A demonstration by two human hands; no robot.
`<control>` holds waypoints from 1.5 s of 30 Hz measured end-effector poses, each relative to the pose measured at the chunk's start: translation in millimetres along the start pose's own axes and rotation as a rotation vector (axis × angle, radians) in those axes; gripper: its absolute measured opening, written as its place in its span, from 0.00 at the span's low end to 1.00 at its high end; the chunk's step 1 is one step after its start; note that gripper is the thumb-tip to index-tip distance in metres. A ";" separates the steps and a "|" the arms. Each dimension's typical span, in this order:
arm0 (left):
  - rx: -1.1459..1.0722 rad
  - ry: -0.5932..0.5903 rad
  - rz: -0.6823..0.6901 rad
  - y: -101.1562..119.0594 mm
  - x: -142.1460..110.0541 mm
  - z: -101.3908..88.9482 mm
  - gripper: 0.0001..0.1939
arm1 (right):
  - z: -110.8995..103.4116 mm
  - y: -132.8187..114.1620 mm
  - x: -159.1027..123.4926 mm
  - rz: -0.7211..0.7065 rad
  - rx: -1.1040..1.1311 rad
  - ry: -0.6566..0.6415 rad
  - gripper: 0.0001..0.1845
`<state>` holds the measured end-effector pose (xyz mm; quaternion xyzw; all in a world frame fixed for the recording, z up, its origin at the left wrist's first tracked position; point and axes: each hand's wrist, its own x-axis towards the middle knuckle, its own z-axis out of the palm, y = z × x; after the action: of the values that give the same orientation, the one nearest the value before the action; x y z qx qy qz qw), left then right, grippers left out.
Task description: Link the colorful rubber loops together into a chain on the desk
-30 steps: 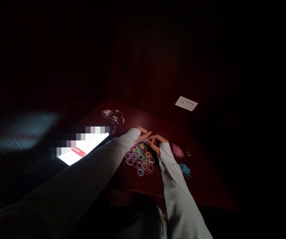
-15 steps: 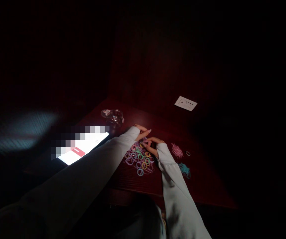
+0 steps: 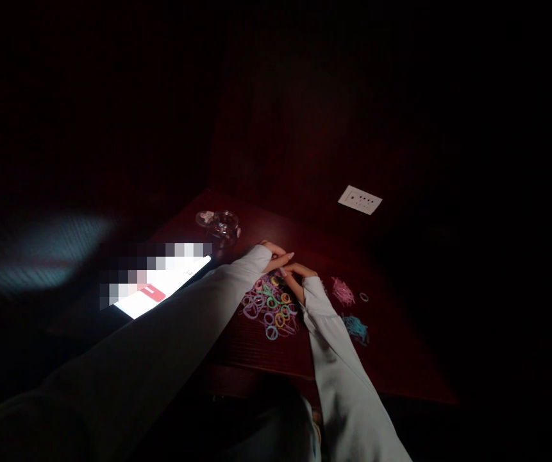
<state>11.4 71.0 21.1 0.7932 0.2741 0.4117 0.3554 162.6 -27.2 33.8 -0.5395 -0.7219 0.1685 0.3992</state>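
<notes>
A pile of small, colourful hair ties (image 3: 270, 311), in purple, green, yellow, blue and pink, lies on the dark red table. Just beyond its far edge, my left hand (image 3: 277, 255) has its fingers bent and pressed together; anything inside them is hidden. My right hand (image 3: 295, 276) is over the pile's far right side, thumb and forefinger closed in a pinch close beneath the left fingertips. Whatever the pinch holds is too small and dark to name. Right of my right wrist lie a pink bundle of bands (image 3: 343, 291) and a teal bundle (image 3: 355, 329).
A single pale ring (image 3: 363, 297) lies beside the pink bundle. Toward the back left stands a glass jar (image 3: 226, 224) with a round lid (image 3: 205, 219) next to it. A lit phone screen (image 3: 160, 289) is left of my left sleeve. A white wall socket (image 3: 359, 199) is beyond the table.
My right hand has lifted slightly away from the pile, and its fingertips have come up closer to my left hand. The left hand is almost unmoved.
</notes>
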 end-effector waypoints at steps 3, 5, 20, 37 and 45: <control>0.024 -0.004 0.009 0.4 0.1 -0.8 0.32 | -0.7 2.3 0.9 0.014 -0.008 0.024 0.20; 0.021 0.022 0.014 0.5 0.7 -1.8 0.33 | -0.9 4.7 1.2 0.023 -0.018 0.030 0.20; -0.020 0.030 0.041 5.2 -1.7 -5.6 0.34 | 0.0 15.9 4.1 -0.061 -0.073 0.045 0.36; 0.033 -0.021 0.045 10.4 -5.6 -6.4 0.31 | -6.3 13.0 5.4 -0.124 -0.102 0.123 0.22; 0.016 -0.008 0.030 8.6 -4.1 -6.2 0.30 | -17.3 -5.1 -0.3 -0.097 -0.161 0.375 0.20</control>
<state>5.3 65.0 28.6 0.8016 0.2642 0.4116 0.3437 172.5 -32.6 47.9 -0.5563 -0.6713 -0.0125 0.4897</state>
